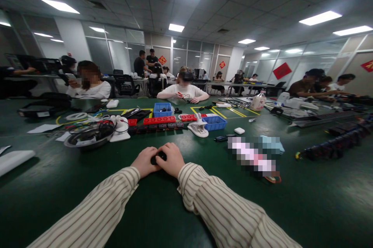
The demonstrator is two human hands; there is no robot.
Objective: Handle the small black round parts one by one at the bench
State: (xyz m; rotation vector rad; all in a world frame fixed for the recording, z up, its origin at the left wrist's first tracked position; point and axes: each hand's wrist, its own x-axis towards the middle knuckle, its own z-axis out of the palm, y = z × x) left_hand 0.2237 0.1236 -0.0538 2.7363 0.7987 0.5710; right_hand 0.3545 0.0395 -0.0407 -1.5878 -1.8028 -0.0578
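My left hand (145, 161) and my right hand (173, 158) rest together on the green table (72, 186), both with fingers curled. Between them they hold a small black object (159, 157) that is mostly hidden by the fingers; I cannot name it. Both arms wear striped cream sleeves. Beyond my hands lies a row of red and black blocks (159, 122) and a white clamp-like tool (198, 127).
A metal bowl with cables (89, 135) sits to the left, blue bins (162, 109) (215, 122) behind the blocks, a dark chain of parts (335, 145) at right. A white slab (13, 161) lies at the left edge. Several other people sit at tables across the room.
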